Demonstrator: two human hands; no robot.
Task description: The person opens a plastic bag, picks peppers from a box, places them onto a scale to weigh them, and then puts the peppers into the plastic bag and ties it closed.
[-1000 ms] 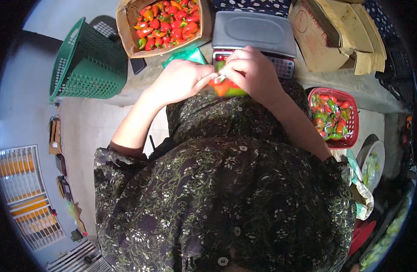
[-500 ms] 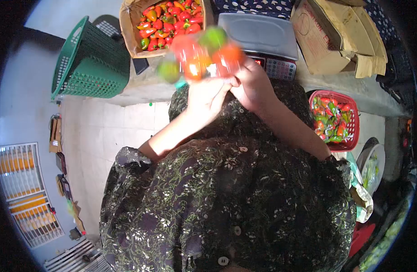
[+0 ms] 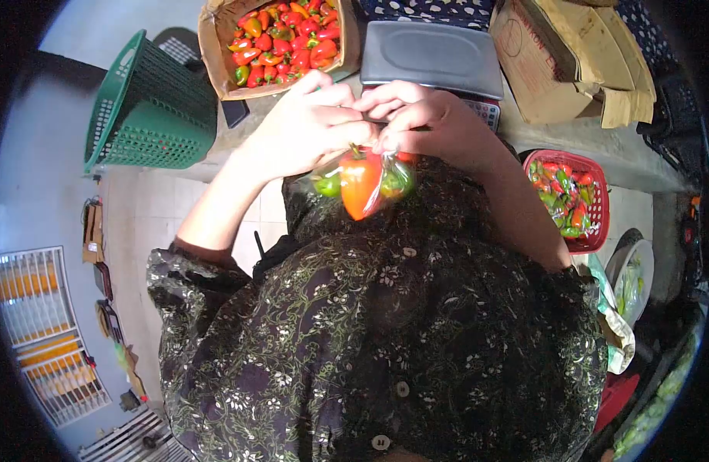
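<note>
A clear plastic bag of red, orange and green peppers (image 3: pixel 361 185) hangs below my two hands, in front of my shirt. My left hand (image 3: pixel 312 127) has its fingers closed on the top of the bag. Beside it, my right hand (image 3: pixel 431 123) pinches the bag's neck, and the fingertips of both hands meet there. Behind my hands is a weighing scale (image 3: pixel 433 55), its keypad partly covered by my right hand. A cardboard box of loose peppers (image 3: pixel 216 54) stands to the left of the scale.
At left is a green basket (image 3: pixel 158 127), with a dark phone (image 3: pixel 235 112) next to it. A cardboard box (image 3: pixel 535 69) sits right of the scale. Lower right, a red basket (image 3: pixel 598 223) holds bagged peppers, near a white container (image 3: pixel 643 269).
The bag swung up above my hands half a second ago and now hangs below them. My left hand has moved up and left, and both hands have stayed at the bag's neck.
</note>
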